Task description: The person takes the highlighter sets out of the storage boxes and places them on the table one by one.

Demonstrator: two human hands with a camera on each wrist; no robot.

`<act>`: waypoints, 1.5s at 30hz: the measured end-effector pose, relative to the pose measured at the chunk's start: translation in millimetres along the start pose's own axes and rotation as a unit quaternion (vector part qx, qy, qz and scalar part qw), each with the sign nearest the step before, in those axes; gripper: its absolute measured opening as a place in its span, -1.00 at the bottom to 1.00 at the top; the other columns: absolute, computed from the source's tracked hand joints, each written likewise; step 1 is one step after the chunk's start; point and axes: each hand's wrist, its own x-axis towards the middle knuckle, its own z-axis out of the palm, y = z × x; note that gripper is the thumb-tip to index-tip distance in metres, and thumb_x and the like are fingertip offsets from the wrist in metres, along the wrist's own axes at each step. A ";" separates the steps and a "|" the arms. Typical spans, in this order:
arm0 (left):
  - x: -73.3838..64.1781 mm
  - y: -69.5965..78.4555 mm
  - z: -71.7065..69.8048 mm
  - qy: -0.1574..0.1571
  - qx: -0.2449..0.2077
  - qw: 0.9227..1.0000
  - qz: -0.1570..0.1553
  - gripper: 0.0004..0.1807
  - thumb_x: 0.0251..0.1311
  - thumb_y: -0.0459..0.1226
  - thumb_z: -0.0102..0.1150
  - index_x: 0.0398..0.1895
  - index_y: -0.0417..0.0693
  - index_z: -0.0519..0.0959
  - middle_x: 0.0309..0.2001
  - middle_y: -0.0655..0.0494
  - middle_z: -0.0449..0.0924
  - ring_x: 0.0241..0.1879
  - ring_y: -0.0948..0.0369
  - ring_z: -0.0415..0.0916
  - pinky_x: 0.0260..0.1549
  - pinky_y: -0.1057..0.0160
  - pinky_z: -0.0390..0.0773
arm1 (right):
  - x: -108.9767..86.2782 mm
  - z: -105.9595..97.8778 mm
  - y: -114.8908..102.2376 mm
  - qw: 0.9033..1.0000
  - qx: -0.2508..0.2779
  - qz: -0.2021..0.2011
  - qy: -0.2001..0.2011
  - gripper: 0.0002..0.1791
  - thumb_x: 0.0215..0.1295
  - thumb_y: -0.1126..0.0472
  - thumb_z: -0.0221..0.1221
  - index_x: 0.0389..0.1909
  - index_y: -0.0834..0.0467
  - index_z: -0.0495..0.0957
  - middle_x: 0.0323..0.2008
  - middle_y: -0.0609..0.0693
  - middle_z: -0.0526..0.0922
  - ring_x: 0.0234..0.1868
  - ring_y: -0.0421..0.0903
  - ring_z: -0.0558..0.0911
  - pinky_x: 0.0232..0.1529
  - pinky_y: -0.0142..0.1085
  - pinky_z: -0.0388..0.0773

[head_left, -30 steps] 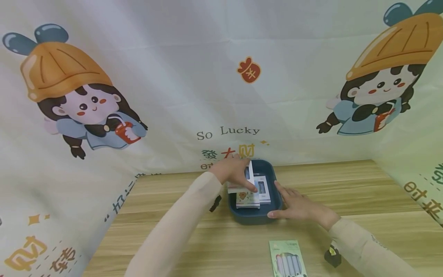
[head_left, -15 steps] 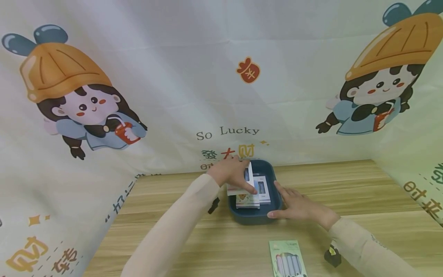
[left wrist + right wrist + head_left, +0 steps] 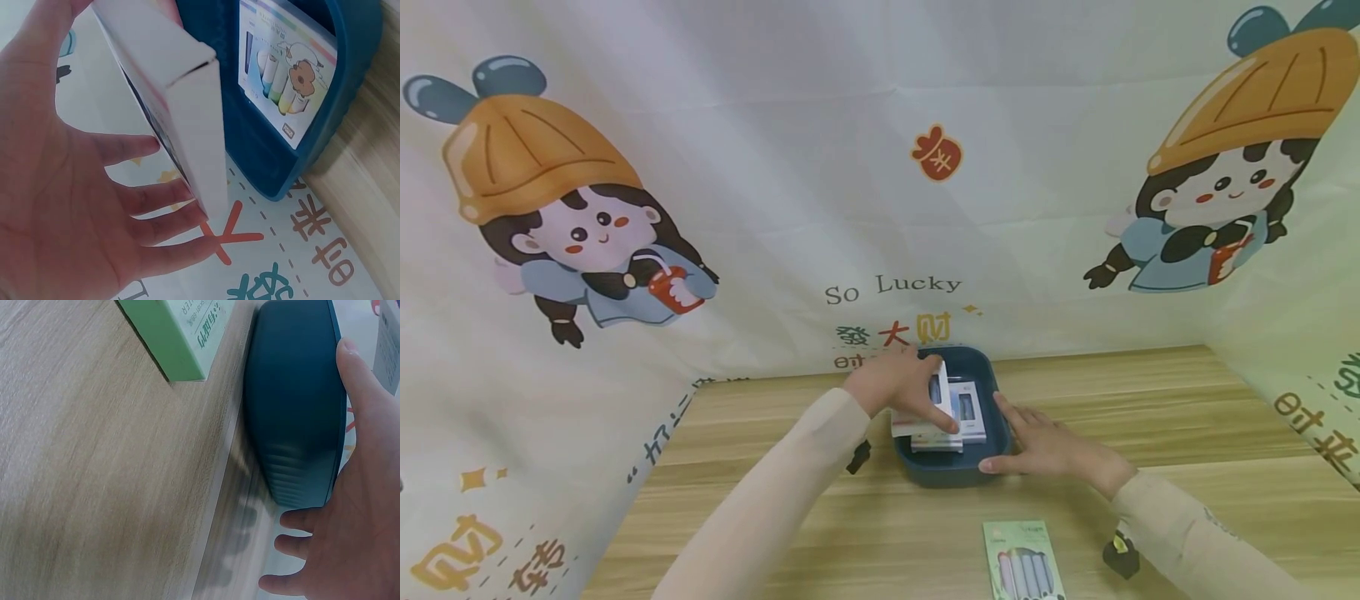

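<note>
A dark blue plastic bin (image 3: 955,477) stands near the back of the table. My left hand (image 3: 895,385) grips a white box (image 3: 201,134) by its edges, tilted over the bin's left side; the box has a window on its face. Inside the bin lie a white box with a small window (image 3: 970,412) and a marker box with a cartoon bear (image 3: 294,75), partly covered in the head view. My right hand (image 3: 1048,446) rests against the bin's right rim, thumb (image 3: 356,365) over the edge and fingers spread along the outside.
A green pack of markers (image 3: 1022,562) lies on the wooden table (image 3: 865,533) in front of the bin. A white printed cloth (image 3: 775,208) hangs behind and along both sides. Dark wrist gear (image 3: 1122,557) shows below the right forearm.
My left hand has moved slightly toward me with the white box, which now hides more of the bear box. The right hand and the bin stay where they were.
</note>
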 end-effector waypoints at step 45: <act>-49.4 20.3 13.2 0.033 0.020 0.999 0.030 0.27 -0.30 0.54 0.24 0.50 0.10 0.20 0.26 -0.10 0.44 0.15 0.04 0.42 0.08 0.05 0.58 | -0.1 1.7 0.0 1.000 0.007 0.000 0.005 0.27 0.11 -0.50 0.14 0.59 0.12 -0.24 0.51 0.35 0.10 0.50 0.44 0.07 0.35 0.47 0.02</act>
